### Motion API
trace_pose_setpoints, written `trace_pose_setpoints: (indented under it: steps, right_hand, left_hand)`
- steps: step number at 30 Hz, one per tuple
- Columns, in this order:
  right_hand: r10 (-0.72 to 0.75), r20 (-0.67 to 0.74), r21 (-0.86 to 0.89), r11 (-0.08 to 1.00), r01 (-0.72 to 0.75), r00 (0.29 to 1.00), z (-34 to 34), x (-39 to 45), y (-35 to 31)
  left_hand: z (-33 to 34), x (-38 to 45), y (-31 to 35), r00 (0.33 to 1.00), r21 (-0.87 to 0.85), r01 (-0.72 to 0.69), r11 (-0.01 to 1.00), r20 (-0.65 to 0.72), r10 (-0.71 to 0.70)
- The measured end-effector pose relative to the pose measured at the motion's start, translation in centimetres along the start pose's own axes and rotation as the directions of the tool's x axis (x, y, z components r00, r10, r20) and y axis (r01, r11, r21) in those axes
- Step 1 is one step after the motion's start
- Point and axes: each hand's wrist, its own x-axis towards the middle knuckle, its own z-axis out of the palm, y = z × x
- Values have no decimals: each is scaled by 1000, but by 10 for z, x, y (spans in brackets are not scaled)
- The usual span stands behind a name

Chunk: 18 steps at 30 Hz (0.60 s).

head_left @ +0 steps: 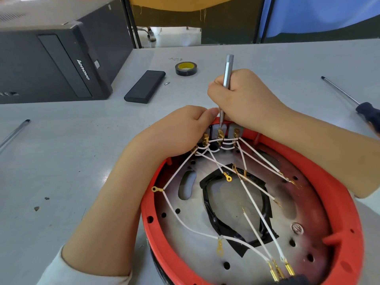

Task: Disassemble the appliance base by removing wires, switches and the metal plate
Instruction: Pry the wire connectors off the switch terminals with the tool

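1. Risk: the screwdriver (227,73), gripped in the right hand (244,99), bears on a brass terminal (220,134); a slip could gouge the switches (221,130) or jab the left hand (183,130), curled over the rim.
2. Appliance base (339,202): red shell at the tabletop's near edge, metal plate (232,192) seated, white wires (257,212) mostly loose-ended.

A: Your only view?
B: Head camera, wide-angle, looking forward and down, close over the appliance base (253,202) on the table (61,161).
A: Any overlap?
B: Single view, nothing shared.
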Motion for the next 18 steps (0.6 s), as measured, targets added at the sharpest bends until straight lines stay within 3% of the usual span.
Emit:
trace_pose_setpoints:
  steps: [5, 13, 18]
  right_hand:
    - [50, 62, -14, 999, -49, 997, 0, 5, 0]
    - [-169, -93, 58, 983, 175, 981, -11, -21, 5]
    - [-320, -111, -75, 947, 313, 941, -7, -29, 3]
  left_hand:
    - [0, 1, 0, 1000, 6, 21, 1000, 11, -21]
    - [-1, 0, -1, 1000, 20, -16, 1000, -10, 16]
    - [-1, -1, 0, 1000, 0, -10, 1000, -2, 10]
